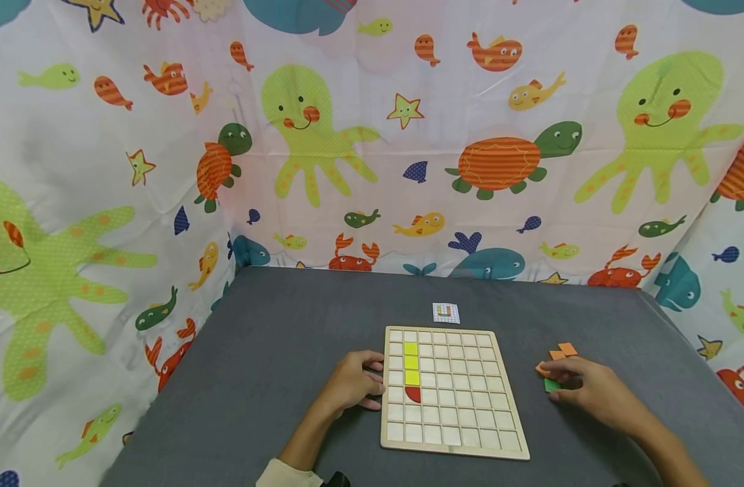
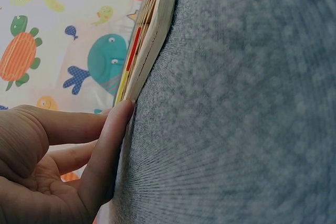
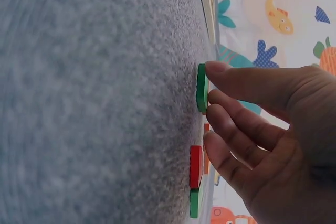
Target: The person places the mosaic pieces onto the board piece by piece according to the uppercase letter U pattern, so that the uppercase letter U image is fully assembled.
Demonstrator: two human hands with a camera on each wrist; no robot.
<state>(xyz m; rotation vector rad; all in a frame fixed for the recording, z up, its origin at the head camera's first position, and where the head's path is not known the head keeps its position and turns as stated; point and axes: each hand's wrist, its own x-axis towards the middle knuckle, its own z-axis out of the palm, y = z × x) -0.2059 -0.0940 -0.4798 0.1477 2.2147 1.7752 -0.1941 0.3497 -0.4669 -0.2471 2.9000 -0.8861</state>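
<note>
My left hand [image 1: 352,382] is at the left edge of a wooden grid board [image 1: 457,449], its fingertips touching the rim. In the left wrist view a fingertip presses against the board's side [image 2: 152,40]. One column of the grid holds several yellow square tiles [image 1: 411,362] with a red quarter-round tile [image 1: 413,393] below them. To the right of the board, my right hand [image 1: 597,392] is over loose tiles. Its thumb touches a green tile [image 3: 201,88] on the table, with the other fingertips close beside; no lifted tile shows.
Orange tiles [image 1: 567,349] lie just beyond the right hand. In the right wrist view, a red tile [image 3: 196,166] and another green tile [image 3: 195,203] lie under the fingers. A small pattern card [image 1: 446,313] lies behind the board on the grey tabletop [image 1: 274,338]. A sea-animal curtain [image 1: 360,135] surrounds the table.
</note>
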